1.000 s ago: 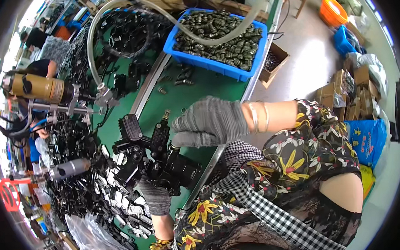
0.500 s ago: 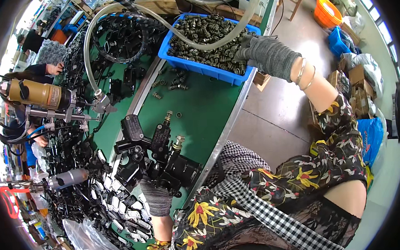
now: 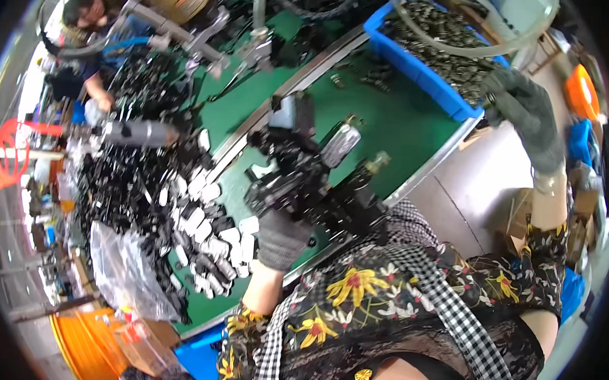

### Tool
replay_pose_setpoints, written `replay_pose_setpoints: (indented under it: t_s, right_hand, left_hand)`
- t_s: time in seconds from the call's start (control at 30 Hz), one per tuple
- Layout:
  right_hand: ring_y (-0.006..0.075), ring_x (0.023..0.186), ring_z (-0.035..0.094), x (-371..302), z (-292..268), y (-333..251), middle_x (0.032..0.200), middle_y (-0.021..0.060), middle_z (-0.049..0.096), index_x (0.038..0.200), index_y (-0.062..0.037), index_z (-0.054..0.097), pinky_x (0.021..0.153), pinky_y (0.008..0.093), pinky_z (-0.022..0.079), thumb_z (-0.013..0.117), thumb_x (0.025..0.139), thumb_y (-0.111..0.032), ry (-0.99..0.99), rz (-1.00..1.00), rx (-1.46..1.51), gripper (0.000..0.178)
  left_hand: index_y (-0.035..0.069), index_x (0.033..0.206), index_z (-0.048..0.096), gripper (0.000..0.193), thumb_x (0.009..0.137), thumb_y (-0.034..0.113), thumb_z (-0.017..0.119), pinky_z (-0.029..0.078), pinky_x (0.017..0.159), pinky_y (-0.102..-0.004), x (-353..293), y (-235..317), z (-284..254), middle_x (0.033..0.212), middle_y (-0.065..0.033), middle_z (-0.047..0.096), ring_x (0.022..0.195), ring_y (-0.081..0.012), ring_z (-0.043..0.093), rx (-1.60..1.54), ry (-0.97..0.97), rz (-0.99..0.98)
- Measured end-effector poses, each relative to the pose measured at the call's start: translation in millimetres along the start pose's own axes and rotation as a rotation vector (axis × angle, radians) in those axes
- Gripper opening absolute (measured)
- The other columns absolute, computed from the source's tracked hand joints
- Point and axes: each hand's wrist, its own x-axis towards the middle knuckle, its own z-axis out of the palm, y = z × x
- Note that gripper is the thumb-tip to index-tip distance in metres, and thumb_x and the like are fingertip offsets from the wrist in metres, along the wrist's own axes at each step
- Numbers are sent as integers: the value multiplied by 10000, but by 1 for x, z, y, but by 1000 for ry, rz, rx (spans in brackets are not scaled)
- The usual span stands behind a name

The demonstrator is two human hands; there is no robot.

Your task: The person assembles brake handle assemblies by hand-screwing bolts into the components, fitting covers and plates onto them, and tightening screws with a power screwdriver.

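My left hand (image 3: 285, 237), in a grey knitted glove, is closed round a cluster of black brake master cylinders (image 3: 297, 170) at the table's near edge. Their boxy reservoirs point up and away, and brass-coloured bolts (image 3: 379, 161) stick out of some. My right hand (image 3: 522, 109), gloved too, is at the right corner of a blue bin (image 3: 419, 83) full of small metal bolts (image 3: 441, 45). Its fingers are bunched together and slightly blurred; whatever they hold is too small to make out.
Black parts (image 3: 137, 170) and white-faced pieces (image 3: 212, 245) are heaped on the green table (image 3: 411, 141) at left. A clear plastic bag (image 3: 128, 272) lies beside them. Hoses and a grey air tool (image 3: 139, 133) hang over the far side. Another person (image 3: 96, 90) sits far left.
The view has swung, so table and bin appear farther right and tilted. My right hand has drawn from the bolts to the bin's corner. My left hand keeps hold of the cylinders.
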Motion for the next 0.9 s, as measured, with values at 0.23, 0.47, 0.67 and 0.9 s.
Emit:
replay_pose_setpoints:
  t_s: [0.23,0.47,0.67,0.9]
  right_hand:
    - [142,758,660,43,135,-45,900,71,681,985,-28,654,691,274,556,737,799,-36,-364,-317,100,204]
    - [241,813,667,45,166,-41,897,96,678,953,-53,694,721,314,536,718,802,-116,-380,-608,-251,166]
    - [246,826,667,39,180,-37,895,86,694,939,-39,686,735,334,531,746,770,-111,-201,-788,-366,193]
    - [270,756,662,38,175,-33,831,97,678,938,-44,671,679,330,527,758,772,-181,-210,-607,-307,233]
  left_hand:
    - [155,1097,686,397,718,37,698,528,845,-374,2,-5,-4,1021,-89,684,949,-288,656,212,99,181]
    - [168,1131,681,408,735,67,704,530,847,-387,-3,7,-11,1035,-81,683,958,-284,659,601,-13,364]
    - [173,1155,668,404,756,122,712,542,826,-380,-2,8,-15,1053,-87,676,953,-282,664,753,-2,378]
    - [177,1122,671,357,768,179,713,549,799,-362,1,0,-17,1020,-78,682,928,-276,669,911,34,450]
